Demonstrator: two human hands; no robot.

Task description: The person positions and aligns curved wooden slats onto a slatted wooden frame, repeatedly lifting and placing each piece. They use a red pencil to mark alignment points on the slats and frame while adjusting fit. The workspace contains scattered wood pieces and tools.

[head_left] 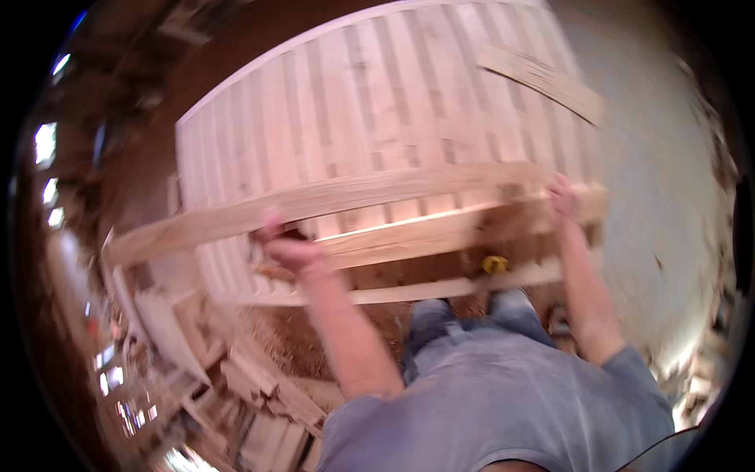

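The plank (338, 206) under my left hand (287, 250) is bare, pale wood, matt and unpainted, with a rough sawn look. My right hand (563, 197) grips the same raw wood at its other end. Beyond my hands the pallet (377, 102) is made of the same light, unfinished slats, dry and dull. A loose board (543, 79) lying on it past my right hand is greyer and coarser. Below my left hand lie scrap wood pieces (259, 385), pale and splintery. My shirt (511, 401) is soft matt cloth.
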